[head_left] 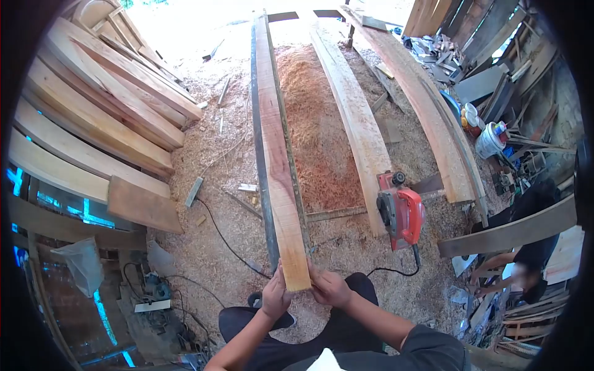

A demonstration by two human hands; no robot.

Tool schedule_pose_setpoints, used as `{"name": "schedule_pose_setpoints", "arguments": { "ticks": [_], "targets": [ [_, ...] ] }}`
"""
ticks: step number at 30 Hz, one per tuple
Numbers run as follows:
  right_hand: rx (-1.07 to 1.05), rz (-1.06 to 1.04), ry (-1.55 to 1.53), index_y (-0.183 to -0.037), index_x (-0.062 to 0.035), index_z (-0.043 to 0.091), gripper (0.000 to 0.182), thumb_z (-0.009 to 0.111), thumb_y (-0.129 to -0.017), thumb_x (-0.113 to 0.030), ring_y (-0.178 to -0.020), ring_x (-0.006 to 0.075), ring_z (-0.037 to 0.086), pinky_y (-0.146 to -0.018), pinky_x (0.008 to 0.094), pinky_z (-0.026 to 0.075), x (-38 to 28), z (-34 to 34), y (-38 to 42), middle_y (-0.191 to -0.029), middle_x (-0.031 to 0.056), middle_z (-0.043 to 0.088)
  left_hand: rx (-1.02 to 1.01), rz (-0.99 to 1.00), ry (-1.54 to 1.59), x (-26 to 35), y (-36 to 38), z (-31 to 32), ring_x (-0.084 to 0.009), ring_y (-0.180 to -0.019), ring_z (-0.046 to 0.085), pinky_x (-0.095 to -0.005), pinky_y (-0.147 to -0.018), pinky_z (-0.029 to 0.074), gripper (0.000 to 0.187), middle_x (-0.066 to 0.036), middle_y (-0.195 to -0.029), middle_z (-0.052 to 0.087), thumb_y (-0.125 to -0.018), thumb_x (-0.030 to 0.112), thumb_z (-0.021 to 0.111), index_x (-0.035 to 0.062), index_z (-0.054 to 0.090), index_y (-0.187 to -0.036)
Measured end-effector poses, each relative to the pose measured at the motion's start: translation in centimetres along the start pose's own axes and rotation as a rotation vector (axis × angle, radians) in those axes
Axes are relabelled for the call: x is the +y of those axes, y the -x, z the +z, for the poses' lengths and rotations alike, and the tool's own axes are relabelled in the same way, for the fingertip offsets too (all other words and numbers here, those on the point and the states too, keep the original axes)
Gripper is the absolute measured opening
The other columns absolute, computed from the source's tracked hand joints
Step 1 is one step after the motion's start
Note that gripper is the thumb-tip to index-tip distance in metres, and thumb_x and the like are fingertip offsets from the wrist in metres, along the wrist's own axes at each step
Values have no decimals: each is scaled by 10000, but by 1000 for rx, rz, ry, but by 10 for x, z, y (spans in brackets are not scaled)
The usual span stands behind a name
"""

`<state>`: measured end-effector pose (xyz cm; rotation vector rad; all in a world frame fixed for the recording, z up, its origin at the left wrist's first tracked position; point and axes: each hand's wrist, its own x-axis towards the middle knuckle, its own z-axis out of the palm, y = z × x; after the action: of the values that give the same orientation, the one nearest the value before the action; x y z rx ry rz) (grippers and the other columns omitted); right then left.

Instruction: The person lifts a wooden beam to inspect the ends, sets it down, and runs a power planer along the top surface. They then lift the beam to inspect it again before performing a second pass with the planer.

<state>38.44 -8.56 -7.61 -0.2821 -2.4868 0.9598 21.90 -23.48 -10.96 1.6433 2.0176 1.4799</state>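
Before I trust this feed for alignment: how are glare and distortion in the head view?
Head view: glare whites out the top, beyond the held board; fisheye distortion seemingly bows the left-side planks; black vignetting fills the corners; left hand and right hand show clearly.

Woodworking shop: long plank (275, 136) on stand, red power planer (408, 213), shavings (312, 111) over floor (207, 154), rough boards (93, 108) stacked left.

No lettering, brand, number or sign can be read. On the red power planer (403, 216), ahead and to the right of the right hand (331, 288), any marking is too blurred to make out; on the white bucket (488, 144), farther that way, any print is too small.
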Motion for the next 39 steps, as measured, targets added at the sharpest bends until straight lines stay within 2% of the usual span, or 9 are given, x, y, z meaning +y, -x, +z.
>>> {"name": "schedule_pose_setpoints", "arguments": {
  "ticks": [11, 14, 17, 19, 20, 24, 27, 34, 39],
  "targets": [
    [351, -154, -12, -1414, 114, 578, 579, 697, -967, -235, -1272, 409, 660, -1101, 501, 517, -161, -153, -128, -1281, 304, 693, 336, 53, 124, 175, -137, -106, -391, -980, 765, -424, -850, 589, 614, -251, -1054, 745, -1101, 429, 479, -147, 644, -1236],
    [397, -148, 149, -1426, 97, 577, 573, 699, -966, -222, -1265, 409, 663, -1086, 501, 526, -217, -203, -164, -1285, 293, 696, 238, -27, 197, 227, -174, -149, -430, -1173, 712, -420, -951, 567, 685, -337, -1294, 675, -1104, 403, 478, -152, 451, -1504],
    [484, -151, 170, -1443, 72, 577, 574, 708, -952, -194, -1228, 404, 684, -1005, 469, 576, -257, -237, -202, -1290, 285, 696, 242, -119, 217, 282, -224, -187, -322, -953, 750, -388, -806, 555, 612, -272, -1089, 718, -1115, 363, 453, -107, 485, -1505],
    [562, -158, 45, -1459, 41, 578, 570, 711, -944, -163, -1149, 396, 723, -899, 436, 616, -280, -258, -226, -1282, 287, 697, 319, -46, 181, 310, -259, -210, -165, -848, 714, -330, -716, 543, 504, -178, -962, 728, -1135, 362, 425, -80, 659, -1193],
    [575, -176, 77, -1465, 27, 578, 565, 708, -944, -148, -1092, 390, 749, -845, 423, 628, -292, -273, -241, -1272, 291, 699, 297, -73, 166, 328, -275, -227, -159, -873, 697, -317, -746, 539, 495, -155, -990, 723, -1139, 352, 427, -80, 648, -1238],
    [614, -64, 6, -1418, 10, 636, 488, 718, -975, -179, -699, 251, 768, -649, 352, 585, -348, -329, -293, -886, 239, 758, 361, 33, 306, 369, -336, -264, -155, -996, 665, -286, -857, 528, 478, -108, -1129, 705, -1143, 296, 455, -73, 571, -1424],
    [733, -75, -217, -1376, -9, 675, 448, 731, -980, -212, -634, 135, 721, -584, 301, 537, -364, -349, -328, -723, 184, 724, 264, 26, 301, 393, -371, -292, -158, -1105, 651, -288, -934, 521, 498, -119, -1238, 691, -1135, 255, 492, -60, 491, -1521],
    [764, 42, -261, -1403, -70, 668, 457, 741, -983, -234, -699, 68, 699, -634, 272, 538, -393, -383, -368, -750, 165, 736, 301, -12, 403, 446, -418, -323, -161, -1155, 657, -292, -980, 519, 503, -158, -1294, 697, -1127, 240, 520, -56, 486, -1532],
    [557, -13, -350, -1462, -90, 623, 473, 720, -1013, -204, -890, 60, 715, -785, 245, 562, -387, -394, -358, -974, 110, 795, 276, -52, 419, 441, -413, -326, -169, -1176, 656, -305, -1004, 517, 503, -162, -1314, 692, -1125, 224, 525, -55, 474, -1540]
  ]
}}
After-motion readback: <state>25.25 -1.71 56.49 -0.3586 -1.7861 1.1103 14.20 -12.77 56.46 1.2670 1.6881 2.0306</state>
